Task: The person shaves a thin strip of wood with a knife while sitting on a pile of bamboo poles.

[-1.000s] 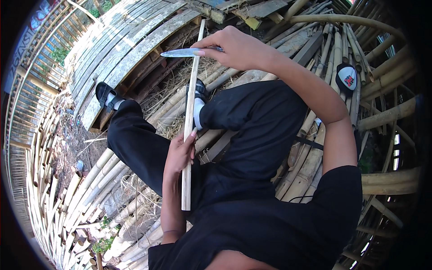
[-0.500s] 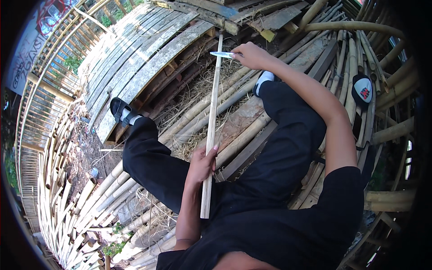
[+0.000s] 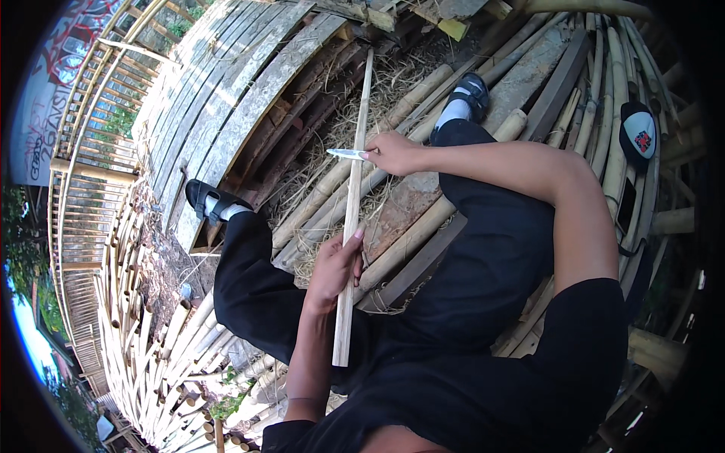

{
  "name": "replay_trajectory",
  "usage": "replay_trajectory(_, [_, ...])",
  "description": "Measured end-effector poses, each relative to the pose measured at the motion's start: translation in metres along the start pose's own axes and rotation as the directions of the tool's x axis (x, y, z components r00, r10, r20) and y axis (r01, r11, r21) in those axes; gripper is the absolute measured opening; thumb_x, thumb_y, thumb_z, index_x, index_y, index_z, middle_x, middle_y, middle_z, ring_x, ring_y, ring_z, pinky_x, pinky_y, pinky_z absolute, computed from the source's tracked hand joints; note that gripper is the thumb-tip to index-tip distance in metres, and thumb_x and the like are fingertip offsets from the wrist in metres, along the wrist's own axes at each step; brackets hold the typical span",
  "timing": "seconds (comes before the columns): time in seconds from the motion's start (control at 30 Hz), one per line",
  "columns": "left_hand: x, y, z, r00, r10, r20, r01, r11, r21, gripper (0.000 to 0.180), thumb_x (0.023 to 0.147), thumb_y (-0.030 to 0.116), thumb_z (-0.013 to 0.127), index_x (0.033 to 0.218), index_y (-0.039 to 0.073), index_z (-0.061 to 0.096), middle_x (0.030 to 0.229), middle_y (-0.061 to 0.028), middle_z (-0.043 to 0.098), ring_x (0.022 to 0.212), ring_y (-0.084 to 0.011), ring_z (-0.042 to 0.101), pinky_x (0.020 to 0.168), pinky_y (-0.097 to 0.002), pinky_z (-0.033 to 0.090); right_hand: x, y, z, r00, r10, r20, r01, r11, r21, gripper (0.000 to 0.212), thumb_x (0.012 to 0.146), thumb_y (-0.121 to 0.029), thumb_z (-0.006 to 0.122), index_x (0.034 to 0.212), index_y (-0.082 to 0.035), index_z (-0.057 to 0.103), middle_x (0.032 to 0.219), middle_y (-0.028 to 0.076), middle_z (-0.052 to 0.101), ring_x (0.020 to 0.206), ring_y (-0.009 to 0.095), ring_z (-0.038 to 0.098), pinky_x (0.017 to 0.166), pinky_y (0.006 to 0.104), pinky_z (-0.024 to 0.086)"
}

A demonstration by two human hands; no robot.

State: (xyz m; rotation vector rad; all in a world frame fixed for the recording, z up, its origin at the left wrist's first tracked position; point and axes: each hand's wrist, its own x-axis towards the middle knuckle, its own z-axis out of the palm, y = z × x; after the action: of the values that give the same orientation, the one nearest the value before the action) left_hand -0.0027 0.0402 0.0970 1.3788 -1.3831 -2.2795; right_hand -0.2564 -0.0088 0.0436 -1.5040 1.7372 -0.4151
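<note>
A long pale strip of split bamboo [image 3: 353,200] slants away from my lap, its far end over a heap of shavings. Around its lower part my left hand [image 3: 334,266] is closed, thumb lying along the strip. Farther up, my right hand [image 3: 394,153] grips a knife [image 3: 343,153] with a light blade. That blade lies across the strip and points left; it appears to touch the wood. The knife's handle is mostly hidden by my fingers.
Beyond my left foot stands a low platform of weathered planks [image 3: 226,90]. Curly shavings [image 3: 393,98] and bamboo poles [image 3: 408,238] lie between my legs. Cut bamboo [image 3: 140,340] is piled at left, by a bamboo fence [image 3: 94,170]. A cap [image 3: 638,132] rests on poles at right.
My right hand has drawn the knife down the strip toward me, closer to my left hand. My left hand keeps its hold on the strip. The view has shifted slightly.
</note>
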Motion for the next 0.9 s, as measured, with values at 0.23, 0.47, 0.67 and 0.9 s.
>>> replay_trajectory(0.23, [0.025, -0.02, -0.005, 0.999, 0.003, 0.047, -0.005, 0.999, 0.044, 0.036, 0.099, 0.037, 0.051, 0.08, 0.007, 0.05, 0.05, 0.0001, 0.047, 0.038, -0.0076, 0.042, 0.039, -0.0225, 0.037, 0.011, 0.016, 0.02, 0.931, 0.242, 0.274, -0.36, 0.739, 0.57, 0.036, 0.097, -0.034, 0.053, 0.106, -0.001, 0.061, 0.071, 0.007, 0.056, 0.053, 0.016, 0.052, 0.048, 0.0336, 0.043])
replay_trajectory(0.47, [0.045, -0.052, 0.008, 0.999, -0.032, 0.015, 0.033, 0.992, -0.12, 0.033, 0.099, 0.035, 0.051, 0.083, 0.007, 0.052, 0.052, 0.0003, 0.047, 0.038, -0.0089, 0.043, 0.039, -0.0221, 0.037, 0.023, 0.026, 0.023, 0.864, 0.36, 0.352, -0.503, 0.592, 0.63, 0.034, 0.097, -0.036, 0.054, 0.083, -0.005, 0.051, 0.063, -0.002, 0.039, 0.046, 0.009, 0.034, 0.04, 0.0276, 0.029])
replay_trajectory(0.67, [0.024, -0.061, 0.025, 0.989, -0.121, 0.09, 0.14, 0.956, -0.256, 0.031, 0.098, 0.032, 0.053, 0.109, 0.004, 0.047, 0.064, -0.0023, 0.053, 0.042, -0.0116, 0.051, 0.04, -0.0229, 0.042, 0.019, 0.049, 0.025, 0.875, 0.392, 0.285, -0.484, 0.681, 0.55, 0.034, 0.097, -0.036, 0.054, 0.087, -0.004, 0.056, 0.062, -0.001, 0.041, 0.047, 0.01, 0.036, 0.04, 0.0279, 0.031])
replay_trajectory(0.9, [-0.023, -0.05, 0.026, 0.983, -0.081, 0.163, 0.144, 0.892, -0.429, 0.04, 0.098, 0.017, 0.052, 0.133, 0.006, 0.036, 0.077, -0.0083, 0.057, 0.048, -0.0165, 0.059, 0.041, -0.0268, 0.05, 0.017, 0.071, 0.013, 0.877, 0.445, 0.18, -0.466, 0.699, 0.543, 0.034, 0.098, -0.034, 0.052, 0.112, -0.004, 0.06, 0.064, 0.001, 0.046, 0.048, 0.012, 0.047, 0.041, 0.0285, 0.039])
